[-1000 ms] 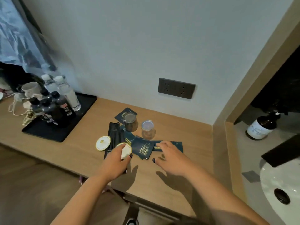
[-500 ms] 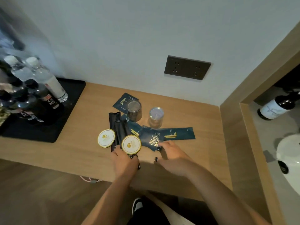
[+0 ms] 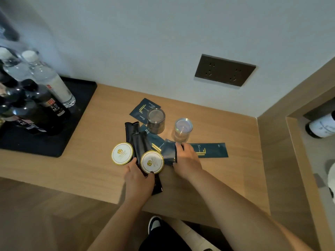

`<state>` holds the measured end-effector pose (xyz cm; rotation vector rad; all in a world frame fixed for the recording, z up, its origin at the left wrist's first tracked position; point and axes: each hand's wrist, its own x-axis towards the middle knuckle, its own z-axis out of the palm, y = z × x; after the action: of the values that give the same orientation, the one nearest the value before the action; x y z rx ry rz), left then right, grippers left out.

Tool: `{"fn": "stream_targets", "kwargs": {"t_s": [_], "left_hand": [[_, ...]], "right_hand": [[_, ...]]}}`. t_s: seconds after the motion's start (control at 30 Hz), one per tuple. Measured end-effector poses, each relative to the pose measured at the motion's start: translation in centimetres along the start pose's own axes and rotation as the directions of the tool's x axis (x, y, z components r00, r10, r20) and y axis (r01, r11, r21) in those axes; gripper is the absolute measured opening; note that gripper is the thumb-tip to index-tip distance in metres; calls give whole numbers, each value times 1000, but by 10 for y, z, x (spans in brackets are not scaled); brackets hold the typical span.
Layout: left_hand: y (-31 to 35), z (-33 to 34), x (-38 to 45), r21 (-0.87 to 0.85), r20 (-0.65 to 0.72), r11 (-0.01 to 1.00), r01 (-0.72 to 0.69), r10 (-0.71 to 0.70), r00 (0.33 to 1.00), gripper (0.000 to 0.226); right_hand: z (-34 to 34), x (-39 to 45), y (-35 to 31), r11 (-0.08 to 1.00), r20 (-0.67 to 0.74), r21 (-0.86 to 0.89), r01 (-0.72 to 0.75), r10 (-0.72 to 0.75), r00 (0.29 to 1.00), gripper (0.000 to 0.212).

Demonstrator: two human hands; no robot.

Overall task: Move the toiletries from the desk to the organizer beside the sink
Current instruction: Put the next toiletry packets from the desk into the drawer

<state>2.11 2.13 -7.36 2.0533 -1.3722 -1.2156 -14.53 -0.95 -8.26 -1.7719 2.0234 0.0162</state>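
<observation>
Toiletries lie in a heap on the wooden desk (image 3: 226,178). My left hand (image 3: 138,178) grips a long black pouch (image 3: 140,147) together with a round white gold-rimmed lid (image 3: 152,162). A second round lid (image 3: 122,153) lies just left of it. My right hand (image 3: 187,160) pinches a small dark blue sachet (image 3: 168,153). A long blue packet (image 3: 211,150) lies under that hand, and another blue sachet (image 3: 143,109) sits nearer the wall. Two small clear jars stand behind, one dark (image 3: 155,121) and one pale (image 3: 183,130).
A black tray (image 3: 72,127) with water and dark bottles (image 3: 49,82) fills the desk's left end. A dark socket plate (image 3: 224,70) is on the wall. Right of a wooden partition (image 3: 293,160) stand a dark pump bottle (image 3: 320,126) and a white sink's edge (image 3: 330,173).
My view came closer over the desk. My left hand closed on the black pouch and round lid. My right hand moved up and picked up the small blue sachet.
</observation>
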Motion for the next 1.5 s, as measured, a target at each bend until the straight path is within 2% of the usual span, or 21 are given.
{"fn": "stream_targets", "kwargs": {"t_s": [0.13, 0.27, 0.4, 0.5, 0.57, 0.63, 0.7, 0.77, 0.83, 0.9, 0.97, 1.03, 1.13, 1.2, 1.23, 1.27, 1.3, 1.37, 1.43, 1.47, 1.5], "left_hand": [[-1, -7, 1, -24, -5, 1000, -2, 2, 1000, 75], [0, -15, 1, -65, -18, 998, -24, 23, 1000, 76], [5, -19, -1, -96, -43, 995, -33, 29, 999, 73], [11, -20, -3, -117, -30, 992, -55, 52, 998, 71], [16, -21, -5, -127, -31, 989, -73, 69, 997, 68], [24, -24, -7, -149, -16, 984, -102, 101, 995, 56], [35, -27, -9, -241, 48, 967, -82, 96, 994, 32], [55, -32, -15, -468, 178, 879, 91, -8, 984, 12], [76, -37, -20, -623, 345, 726, 291, -80, 935, 29], [91, -42, -25, -718, 450, 587, 373, -17, 893, 38], [102, -47, -32, -770, 498, 491, 407, 64, 865, 37], [110, -49, -38, -784, 515, 464, 411, 119, 849, 32], [121, -45, -42, -792, 447, 537, 291, 184, 875, 25], [127, -43, -42, -799, 401, 556, 232, 205, 893, 26], [130, -43, -41, -812, 380, 543, 214, 213, 900, 26], [132, -43, -39, -827, 356, 526, 198, 217, 909, 26], [135, -43, -38, -840, 337, 510, 185, 222, 915, 26], [138, -44, -34, -855, 322, 490, 170, 245, 914, 25], [138, -42, -31, -855, 326, 492, 163, 267, 907, 24], [137, -41, -30, -848, 324, 506, 155, 266, 908, 23], [135, -38, -28, -838, 318, 526, 146, 253, 914, 23]], "right_hand": [[9, 4, 1, 1000, -36, -22, -13, 12, 999, 76], [-2, 12, 0, 991, 5, -7, -130, 130, 992, 77], [-11, 17, -1, 977, -24, -84, -195, 193, 981, 60], [-17, 11, 4, 970, 67, 67, -232, 228, 971, 34], [-26, 2, 5, 947, 88, 201, -250, 237, 967, 29], [-38, -9, 1, 935, 19, 288, -209, 213, 977, 24], [-52, -22, -4, 933, -101, 343, -108, 151, 983, 20], [-64, -39, -11, 944, -275, 318, 86, 5, 961, 29], [-71, -55, -15, 946, -450, 164, 279, -180, 875, 41], [-73, -65, -14, 936, -521, -28, 352, -314, 793, 52], [-73, -72, -13, 920, -508, -129, 371, -383, 772, 59], [-73, -77, -13, 918, -452, -138, 371, -392, 801, 67], [-76, -86, -7, 926, -387, -125, 355, -376, 842, 80], [-84, -95, -3, 937, -351, -2, 350, -328, 877, 81], [-88, -100, -2, 935, -344, 140, 326, -263, 902, 82], [-94, -104, -2, 900, -362, 330, 283, -156, 919, 82], [-100, -106, -2, 810, -366, 547, 212, 3, 931, 80], [-109, -105, -6, 437, -233, 894, 94, 275, 933, 67], [-113, -99, -10, 118, -82, 992, 43, 350, 933, 50], [-116, -95, -12, 59, -52, 998, 33, 355, 933, 41], [-118, -91, -13, 63, -45, 998, 24, 356, 933, 32]]}}
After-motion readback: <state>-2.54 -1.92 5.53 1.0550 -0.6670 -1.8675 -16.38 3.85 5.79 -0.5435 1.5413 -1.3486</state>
